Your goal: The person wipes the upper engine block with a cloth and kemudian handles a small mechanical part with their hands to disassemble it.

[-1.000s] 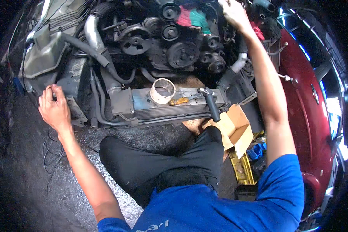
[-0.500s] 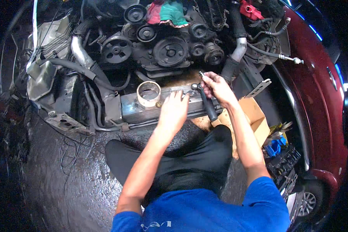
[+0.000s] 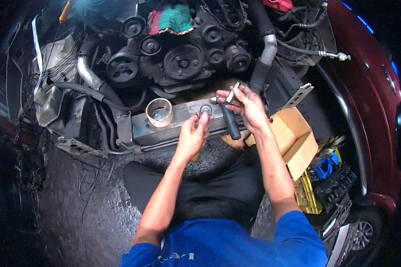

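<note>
My left hand (image 3: 194, 135) is over the front edge of the radiator (image 3: 182, 120), fingers pinched on a small round metal part (image 3: 205, 109). Below its palm an amber-coloured end (image 3: 194, 157) pokes out; whether it belongs to the same thing I cannot tell. Between the thumb and fingers of my right hand (image 3: 249, 106) is a small pale piece (image 3: 231, 95) with a thin tip. Beside that hand, a tool with a black handle (image 3: 230, 121) and metal head lies across the radiator. A pale ring like a tape roll (image 3: 159, 125) rests on the radiator, left of my hands.
Ahead are the engine's pulleys (image 3: 184, 62), with a green and red cloth (image 3: 177, 19) on top. Silver pipes (image 3: 268, 50) flank both sides. An open cardboard box (image 3: 302, 150) stands at right, near a blue thing (image 3: 325, 165) and the dark red car body (image 3: 365, 89).
My left hand has drawn back from the radiator's top and curled round the metal part. My right hand has turned, showing the pale piece. The view has shifted slightly.
</note>
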`<state>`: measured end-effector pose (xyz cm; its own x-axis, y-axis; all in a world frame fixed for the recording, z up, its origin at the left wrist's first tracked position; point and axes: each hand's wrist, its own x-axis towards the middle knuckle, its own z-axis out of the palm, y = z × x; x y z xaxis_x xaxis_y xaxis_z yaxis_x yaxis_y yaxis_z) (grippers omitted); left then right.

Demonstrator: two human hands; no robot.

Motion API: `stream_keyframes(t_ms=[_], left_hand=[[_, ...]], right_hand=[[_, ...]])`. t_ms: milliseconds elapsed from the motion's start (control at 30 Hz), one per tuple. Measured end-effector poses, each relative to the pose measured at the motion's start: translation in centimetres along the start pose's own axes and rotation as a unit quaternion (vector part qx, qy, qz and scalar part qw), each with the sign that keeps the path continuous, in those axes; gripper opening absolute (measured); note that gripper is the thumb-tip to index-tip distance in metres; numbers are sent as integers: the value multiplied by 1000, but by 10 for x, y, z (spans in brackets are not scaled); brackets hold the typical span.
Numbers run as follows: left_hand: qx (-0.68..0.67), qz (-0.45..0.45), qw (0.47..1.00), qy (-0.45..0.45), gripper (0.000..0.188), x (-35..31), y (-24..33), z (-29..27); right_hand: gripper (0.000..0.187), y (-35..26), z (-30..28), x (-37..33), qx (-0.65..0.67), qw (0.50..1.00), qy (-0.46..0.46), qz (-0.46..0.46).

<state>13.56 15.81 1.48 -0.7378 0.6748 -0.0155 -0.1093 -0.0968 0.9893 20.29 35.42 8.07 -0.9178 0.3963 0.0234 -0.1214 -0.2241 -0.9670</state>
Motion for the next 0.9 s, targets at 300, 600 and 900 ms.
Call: stream_keyframes(t_ms=[300, 600, 900], left_hand=[[-323, 6, 946, -30, 53, -21, 17, 7], [-253, 100, 962, -23, 55, -30, 21, -11], [56, 180, 974, 128, 32, -30, 26, -8]], right_hand=[[16, 20, 62, -10, 101, 994, -20, 27], [24, 35, 86, -15, 194, 976, -76, 66], [55, 31, 109, -31, 184, 975, -117, 50]])
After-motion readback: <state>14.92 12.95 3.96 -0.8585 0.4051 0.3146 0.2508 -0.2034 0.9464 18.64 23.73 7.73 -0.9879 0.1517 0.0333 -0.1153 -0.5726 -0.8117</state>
